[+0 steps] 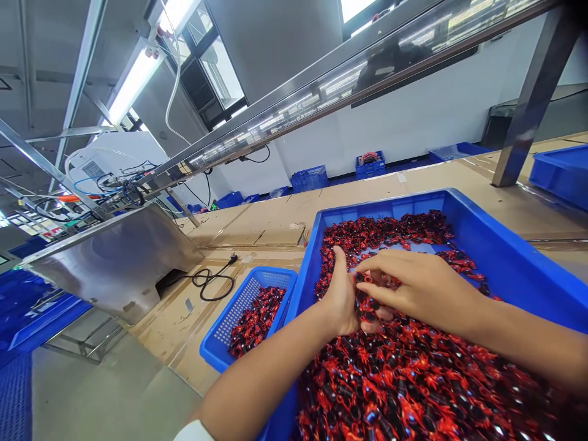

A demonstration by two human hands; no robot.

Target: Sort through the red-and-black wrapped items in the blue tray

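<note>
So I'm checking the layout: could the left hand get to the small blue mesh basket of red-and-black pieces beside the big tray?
Probably yes. The left hand sits in the large blue plastic tray near its left wall, and the small blue mesh basket lies just past that wall, open-topped with nothing over it.

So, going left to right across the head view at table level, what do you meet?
Steel chute → black cable → small basket → left hand → right hand → big tray.
</note>
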